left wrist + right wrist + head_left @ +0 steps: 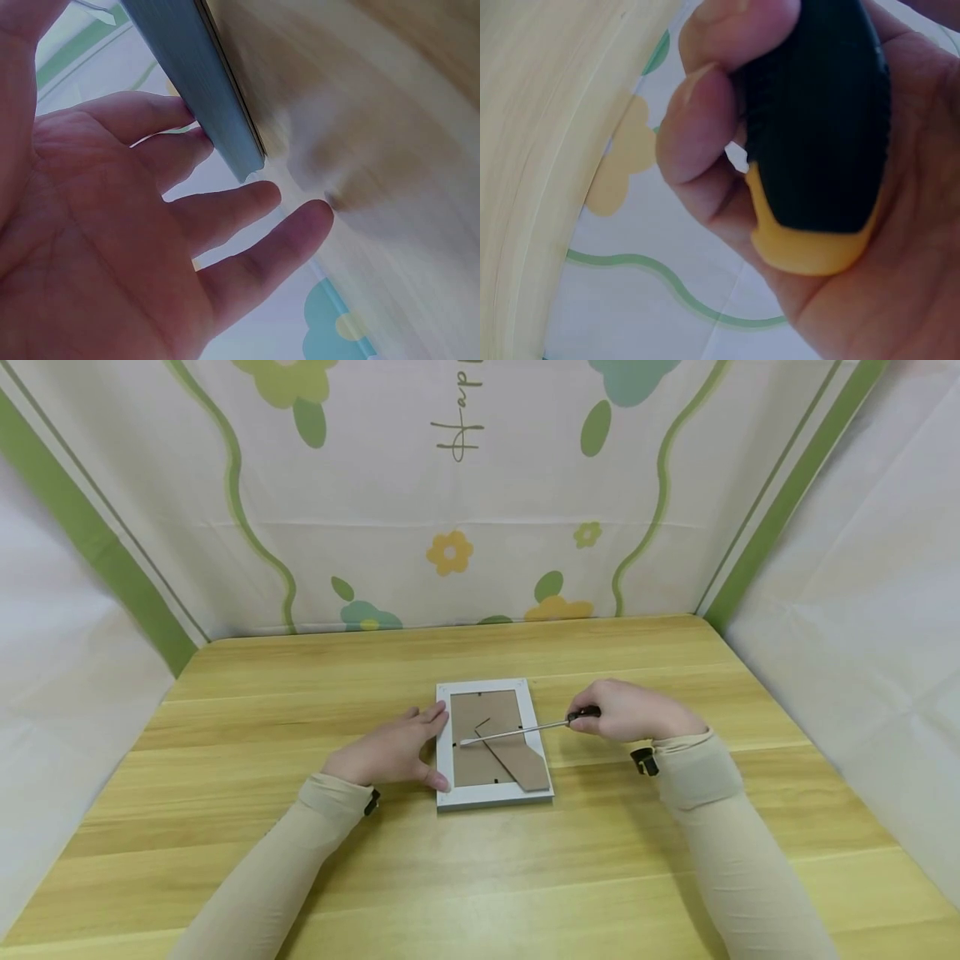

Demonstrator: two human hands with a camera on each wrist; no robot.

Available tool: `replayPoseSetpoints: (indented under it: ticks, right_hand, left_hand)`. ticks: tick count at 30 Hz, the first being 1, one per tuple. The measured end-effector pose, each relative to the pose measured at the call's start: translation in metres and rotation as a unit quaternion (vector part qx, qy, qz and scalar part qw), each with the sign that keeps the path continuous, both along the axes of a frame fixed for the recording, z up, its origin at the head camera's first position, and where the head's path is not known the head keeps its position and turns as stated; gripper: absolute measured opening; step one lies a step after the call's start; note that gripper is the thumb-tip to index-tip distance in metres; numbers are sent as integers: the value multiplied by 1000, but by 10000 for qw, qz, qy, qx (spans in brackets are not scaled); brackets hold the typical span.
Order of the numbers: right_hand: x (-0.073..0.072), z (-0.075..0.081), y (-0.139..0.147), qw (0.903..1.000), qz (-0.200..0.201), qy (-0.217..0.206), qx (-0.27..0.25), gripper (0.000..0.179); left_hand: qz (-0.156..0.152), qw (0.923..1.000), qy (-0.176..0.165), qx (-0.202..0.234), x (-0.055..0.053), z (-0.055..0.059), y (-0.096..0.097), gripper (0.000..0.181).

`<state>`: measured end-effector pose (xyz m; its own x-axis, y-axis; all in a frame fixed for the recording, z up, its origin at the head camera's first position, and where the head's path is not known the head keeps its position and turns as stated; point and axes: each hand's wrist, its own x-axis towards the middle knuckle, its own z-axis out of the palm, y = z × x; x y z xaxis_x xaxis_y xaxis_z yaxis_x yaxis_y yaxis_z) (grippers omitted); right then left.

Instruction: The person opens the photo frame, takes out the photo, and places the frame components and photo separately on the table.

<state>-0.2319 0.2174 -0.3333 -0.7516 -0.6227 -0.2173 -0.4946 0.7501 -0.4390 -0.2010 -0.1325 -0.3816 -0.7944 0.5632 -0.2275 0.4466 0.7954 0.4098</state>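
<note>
A white picture frame (446,727) lies face down on the wooden table, its brown backing board (471,768) and stand leg (532,770) showing. Several small black tabs dot the edges of the board. My left hand (393,750) rests against the frame's left side with fingers extended; the left wrist view shows fingertips touching the frame's edge (199,82). My right hand (633,710) grips a screwdriver (536,728) by its black handle with a yellow end (814,251). The screwdriver's tip is over the board, near the left tab; whether it touches cannot be told.
The wooden table (337,877) spreads around the frame. A pale cloth backdrop (510,568) with printed flowers stands behind its far edge, and light cloth walls (862,652) rise at both sides.
</note>
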Motion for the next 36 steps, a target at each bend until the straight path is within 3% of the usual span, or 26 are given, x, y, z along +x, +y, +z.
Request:
replayPoseSetpoints:
  ticks: [20, 36]
  right_hand:
    - [-1, 1, -8, 9999, 6, -105, 121, 17]
    - [-2, -6, -6, 9993, 208, -296, 75, 22]
  left_hand:
    - [206, 9997, -121, 54, -2, -4, -3, 117]
    - [93, 9999, -124, 49, 1, 2, -1, 113]
